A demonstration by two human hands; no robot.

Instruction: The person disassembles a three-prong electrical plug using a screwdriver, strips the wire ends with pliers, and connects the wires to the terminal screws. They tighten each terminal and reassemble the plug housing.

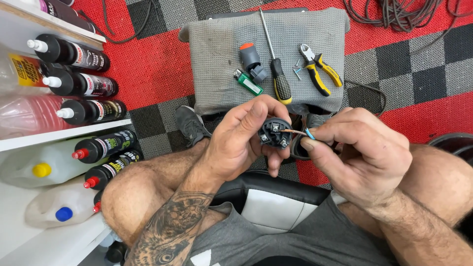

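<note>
My left hand (241, 140) grips a small dark grey plug insert (275, 133) with metal terminals facing up. My right hand (362, 152) pinches thin wires, one brown and one blue (309, 133), with the brown wire's end touching a terminal on the insert. A dark cable (295, 148) loops down below the wires. Both hands are held above my knees, in front of a grey cloth (217, 59).
On the cloth lie a grey-and-orange plug housing (251, 60), a green lighter (247, 82), a long screwdriver (277, 64), yellow-handled cutters (319, 69) and small screws (297, 69). White shelves at left hold black bottles (84, 83) and jugs. Coiled cable (399, 12) lies on the red-and-grey tile floor.
</note>
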